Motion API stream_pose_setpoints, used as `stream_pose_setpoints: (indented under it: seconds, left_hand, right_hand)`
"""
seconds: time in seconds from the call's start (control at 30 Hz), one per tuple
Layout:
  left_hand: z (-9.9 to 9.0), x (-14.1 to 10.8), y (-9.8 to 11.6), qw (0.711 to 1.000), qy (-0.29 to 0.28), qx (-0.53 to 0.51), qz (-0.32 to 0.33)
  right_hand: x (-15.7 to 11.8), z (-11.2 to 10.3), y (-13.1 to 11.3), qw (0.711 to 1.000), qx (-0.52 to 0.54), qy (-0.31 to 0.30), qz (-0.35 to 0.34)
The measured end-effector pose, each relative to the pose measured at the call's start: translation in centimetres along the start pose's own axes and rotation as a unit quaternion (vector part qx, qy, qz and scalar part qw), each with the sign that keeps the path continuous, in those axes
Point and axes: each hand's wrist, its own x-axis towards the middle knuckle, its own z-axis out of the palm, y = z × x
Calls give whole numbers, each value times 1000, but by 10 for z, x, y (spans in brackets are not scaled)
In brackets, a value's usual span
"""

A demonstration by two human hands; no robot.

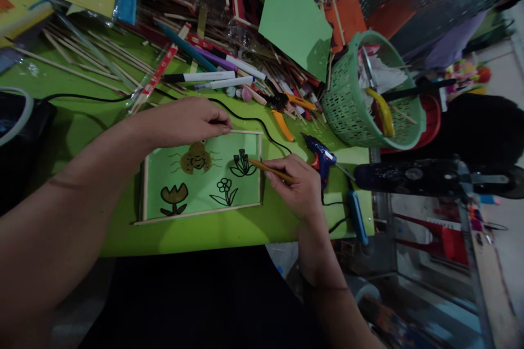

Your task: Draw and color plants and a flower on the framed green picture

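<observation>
A light green card (200, 186) framed with thin wooden sticks lies on the green table. It bears a brown crab-like figure (196, 159), a tulip (174, 194) with a brown bloom, and two flowers in black outline. My right hand (297, 182) grips a brown pencil-like stick (272, 169), a pen or coloured pencil, its tip at the upper right flower drawing (242, 164). At the card's top edge rests my left hand (200, 120), fingers bent down onto the frame. Whether those fingertips pinch anything is hidden.
Markers (210, 76), loose wooden sticks and orange-handled pliers (282, 124) crowd the area behind the card. To the right are a blue glue gun (321, 158), a green basket (347, 98) of tools and a blue-handled tool (357, 217). A black cord (241, 116) runs behind my left hand.
</observation>
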Motion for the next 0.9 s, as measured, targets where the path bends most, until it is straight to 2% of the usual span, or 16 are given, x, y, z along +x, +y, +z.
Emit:
stream_pose_setpoints:
  seconds: [0.4,0.73,0.9]
  left_hand:
    - [-3,-7,7,1000,-7,14,6]
    - [1,1,-5,1000,6,11,24]
    - [1,1,-5,1000,3,12,8]
  right_hand:
    - [1,0,-2,1000,-3,0,2]
    - [1,0,-2,1000,-5,4,2]
    - [2,0,-4,1000,4,-1,-10]
